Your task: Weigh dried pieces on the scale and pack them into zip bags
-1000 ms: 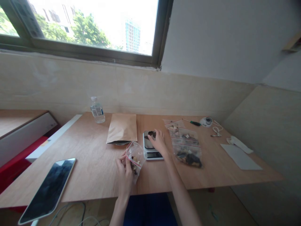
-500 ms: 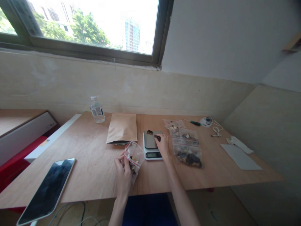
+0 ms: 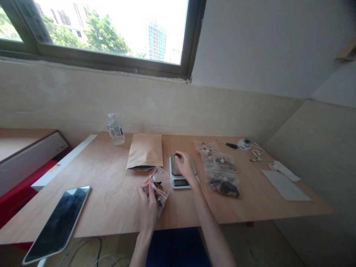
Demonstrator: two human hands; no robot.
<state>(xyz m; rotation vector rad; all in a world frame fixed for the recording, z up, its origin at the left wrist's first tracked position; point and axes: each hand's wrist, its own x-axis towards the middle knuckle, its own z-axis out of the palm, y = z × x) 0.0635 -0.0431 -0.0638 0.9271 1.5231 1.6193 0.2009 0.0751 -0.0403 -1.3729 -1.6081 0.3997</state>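
Note:
My left hand (image 3: 148, 202) grips a small clear zip bag (image 3: 164, 181) with a red seal line, its mouth spread apart. Pale and dark dried pieces show inside, with a dark brown piece (image 3: 158, 184) lying near the opening. To the right is a white kitchen scale (image 3: 178, 184) with a metal plate and a dark display. Over its plate, my right hand (image 3: 184, 165) has thumb and fingers closed around a dark dried slice (image 3: 178, 155) at the far left part of the plate. The fingers partly cover that slice.
Behind the bag lies a brown paper pouch (image 3: 146, 150), with a water bottle (image 3: 116, 129) beyond it. Right of the scale are several filled zip bags (image 3: 222, 183), a screwdriver (image 3: 231, 145), a white camera (image 3: 244, 144) and a white sheet (image 3: 286, 185). A large phone (image 3: 57, 224) lies front left.
The dark piece from my right hand now lies in the zip bag's mouth. My right hand has moved left across the scale to the other dark slice. My left hand stays about put.

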